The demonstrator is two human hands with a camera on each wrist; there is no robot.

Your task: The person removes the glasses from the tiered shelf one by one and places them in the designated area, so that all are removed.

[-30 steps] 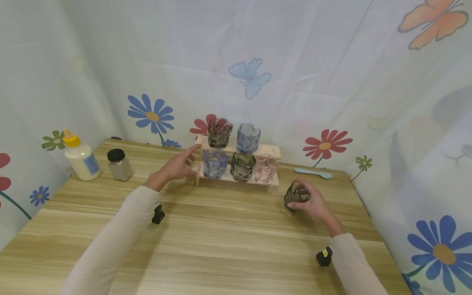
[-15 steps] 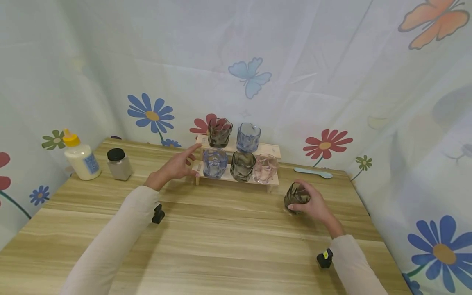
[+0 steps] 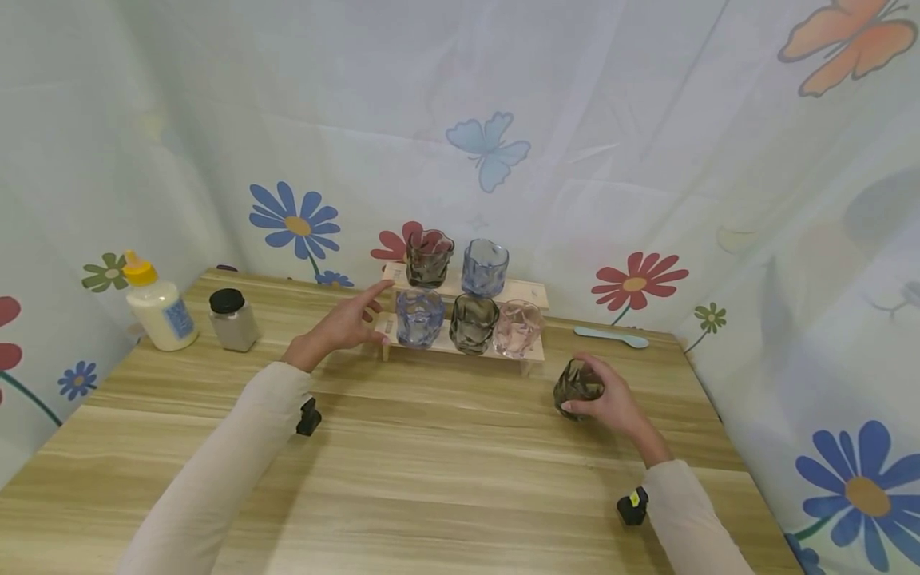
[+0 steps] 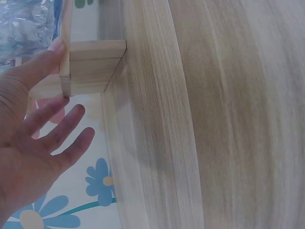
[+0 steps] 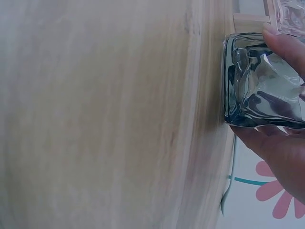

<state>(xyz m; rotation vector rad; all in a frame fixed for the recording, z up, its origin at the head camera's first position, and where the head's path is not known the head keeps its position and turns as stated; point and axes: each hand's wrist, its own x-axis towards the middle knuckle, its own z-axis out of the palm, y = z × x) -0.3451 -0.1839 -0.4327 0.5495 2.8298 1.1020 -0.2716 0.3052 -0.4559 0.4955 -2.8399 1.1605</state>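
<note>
Smoky glass tumbler [image 3: 573, 386]: standing between the thumb and fingers of the right hand [image 3: 614, 401]; whether its base is touching the tabletop [image 3: 446, 463], I cannot tell.
Right hand: pinching that tumbler.
Left hand [image 3: 343, 323]: holding its fingers apart, its thumb touching the two-tier wooden rack [image 3: 530, 294].
Rack: standing just right of the left hand, bearing five other tumblers [image 3: 473, 325].
Light-blue spoon [image 3: 611, 337]: lying beyond the right hand.
Black-lidded jar [image 3: 234, 323]: standing left of the left hand.
</note>
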